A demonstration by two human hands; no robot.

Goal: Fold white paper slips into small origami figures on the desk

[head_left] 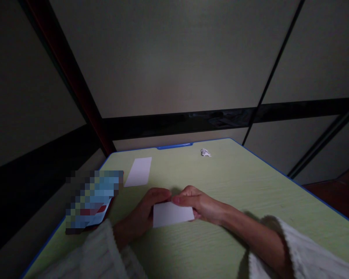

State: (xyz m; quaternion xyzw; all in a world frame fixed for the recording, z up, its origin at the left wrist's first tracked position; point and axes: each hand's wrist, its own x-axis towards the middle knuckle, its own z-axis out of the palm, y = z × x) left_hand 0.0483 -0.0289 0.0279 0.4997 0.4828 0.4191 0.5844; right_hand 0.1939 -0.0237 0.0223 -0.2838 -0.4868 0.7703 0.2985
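A small white rectangle of paper [173,214] is held between my two hands, just over the near middle of the table. My left hand [151,203] grips its left side and upper edge, with the thumb along the top. On the right, my right hand [196,203] pinches the upper right part, its thumb lying near the top edge and fingertips showing beyond the right end. Most fingers are hidden behind the paper. Farther back on the left, another white sheet of paper [139,171] lies flat on the table.
The light green table [244,182] has a blue rim and a blue handle strip [175,146] at its far edge. A tablet or phone [97,205], partly pixelated, lies at left. A small folded paper piece [205,152] sits at the back. Panelled cabinet doors [174,62] stand behind.
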